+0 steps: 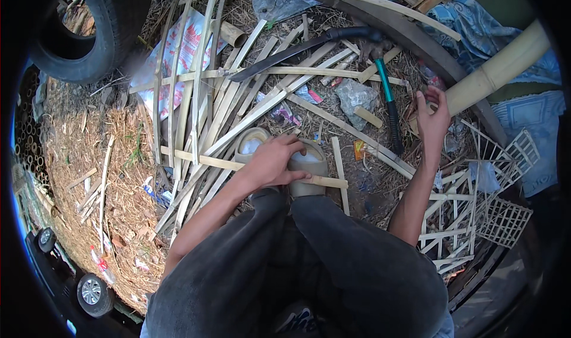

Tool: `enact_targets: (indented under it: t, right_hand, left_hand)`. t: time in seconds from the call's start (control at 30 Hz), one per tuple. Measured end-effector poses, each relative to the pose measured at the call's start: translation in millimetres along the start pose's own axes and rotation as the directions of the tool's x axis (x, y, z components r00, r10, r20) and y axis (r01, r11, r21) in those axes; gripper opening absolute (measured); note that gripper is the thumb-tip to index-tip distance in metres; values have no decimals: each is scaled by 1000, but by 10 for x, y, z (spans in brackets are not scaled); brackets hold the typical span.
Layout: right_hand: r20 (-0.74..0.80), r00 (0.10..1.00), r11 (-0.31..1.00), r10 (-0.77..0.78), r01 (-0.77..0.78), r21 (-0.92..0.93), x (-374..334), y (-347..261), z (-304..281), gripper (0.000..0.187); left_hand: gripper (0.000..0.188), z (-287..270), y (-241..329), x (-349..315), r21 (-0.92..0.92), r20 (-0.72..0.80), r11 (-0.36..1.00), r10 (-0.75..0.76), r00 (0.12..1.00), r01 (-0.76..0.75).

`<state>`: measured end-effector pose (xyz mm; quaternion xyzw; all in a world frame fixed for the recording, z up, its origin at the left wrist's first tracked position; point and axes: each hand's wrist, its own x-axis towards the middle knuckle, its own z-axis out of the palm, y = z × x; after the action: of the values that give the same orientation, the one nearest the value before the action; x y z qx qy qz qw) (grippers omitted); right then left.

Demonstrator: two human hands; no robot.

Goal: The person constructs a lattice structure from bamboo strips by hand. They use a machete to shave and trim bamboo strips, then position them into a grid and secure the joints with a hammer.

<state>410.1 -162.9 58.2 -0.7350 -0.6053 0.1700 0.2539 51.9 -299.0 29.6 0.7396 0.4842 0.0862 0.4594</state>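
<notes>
My left hand (pixel 278 161) is closed around a thin bamboo strip (pixel 329 182), which lies crosswise over my feet in tan slip-on sandals (pixel 308 153). The strip's other end reaches left over a pile of split bamboo. My right hand (pixel 433 116) is raised at the right, fingers loosely curled, thumb apart, with nothing seen in it. It is beside the end of a thick bamboo pole (pixel 499 70); whether it touches the pole I cannot tell. Left of this hand lies a hammer (pixel 388 97) with a teal and black handle. Beyond my feet, a long dark-bladed machete (pixel 282 55) rests across the strips.
Split bamboo strips (pixel 217 115) are heaped ahead and left. A bamboo lattice (pixel 455 213) lies to the right, near blue cloth (pixel 526 135). A tire (pixel 98 46) stands far left. Plastic wrappers, a grey stone (pixel 357 100) and dry straw (pixel 113 189) cover the ground.
</notes>
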Motion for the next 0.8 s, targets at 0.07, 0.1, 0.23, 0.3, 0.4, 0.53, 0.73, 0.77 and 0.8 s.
enact_targets:
  t: [0.07, 0.1, 0.23, 0.3, 0.4, 0.53, 0.73, 0.77, 0.8]
  right_hand:
    - [148, 985, 978, 90, -59, -199, -425, 318, -124, 51]
    - [262, 961, 971, 86, -22, -237, -600, 369, -54, 53]
    - [244, 960, 985, 136, -103, -141, -993, 526, 312, 53]
    - [159, 986, 980, 57, -25, -197, -902, 352, 308, 53]
    - [23, 982, 964, -185, 186, -189, -357, -121, 409, 54]
    - [-67, 846, 831, -528, 500, -243, 679, -517, 426, 61]
    - [-61, 741, 651, -669, 543, -531, 1214, -852, 464, 71]
    - [-174, 852, 867, -493, 499, -15, 1231, -866, 681, 69]
    - [-157, 951, 801, -267, 310, 513, 1239, -922, 907, 67]
  left_hand:
    - [60, -260, -14, 44, 24, 86, 1000, -6, 996, 4]
    - [58, -263, -122, -33, 81, 133, 995, 46, 990, -58]
    - [54, -120, -188, -242, 272, 254, 939, 141, 957, -211]
    - [52, -34, -157, -266, 268, 217, 944, 135, 967, -192]
    - [46, 27, -170, -345, 292, 190, 948, 72, 979, -126]
    - [39, 239, -108, -255, 332, 111, 926, 150, 982, -179]
    - [37, 159, 13, -468, 340, 57, 917, 203, 978, -210]
    - [46, 79, -7, -573, 376, 4, 888, 284, 959, -264]
    - [46, -10, 2, -721, 381, 15, 895, 243, 970, -231]
